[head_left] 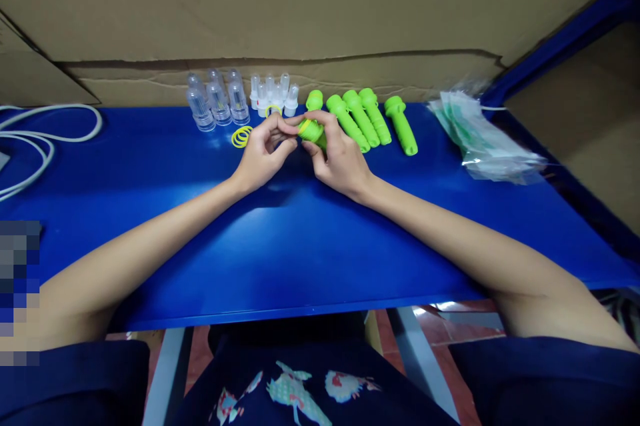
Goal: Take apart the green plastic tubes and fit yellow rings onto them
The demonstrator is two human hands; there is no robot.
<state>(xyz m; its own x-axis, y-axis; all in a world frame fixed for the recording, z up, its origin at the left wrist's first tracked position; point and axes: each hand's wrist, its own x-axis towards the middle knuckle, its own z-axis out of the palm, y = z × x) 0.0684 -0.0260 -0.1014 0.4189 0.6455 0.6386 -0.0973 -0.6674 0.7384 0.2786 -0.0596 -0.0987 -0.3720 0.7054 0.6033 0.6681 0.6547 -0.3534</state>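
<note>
Above the far part of the blue table, our forearms slant inward from both sides until our hands nearly meet. Our right hand is closed around a green tube, index finger arched over it and thumb bent below. The tube tilts between our two hands, its end with a yellow ring pointing left. Our left hand comes up to that end, fingers curled and thumb set apart from the index finger; its fingertips reach the ring, though we cannot tell whether they pinch it. Just beside our left hand lie loose yellow rings, and beyond our right hand, more green tubes.
</note>
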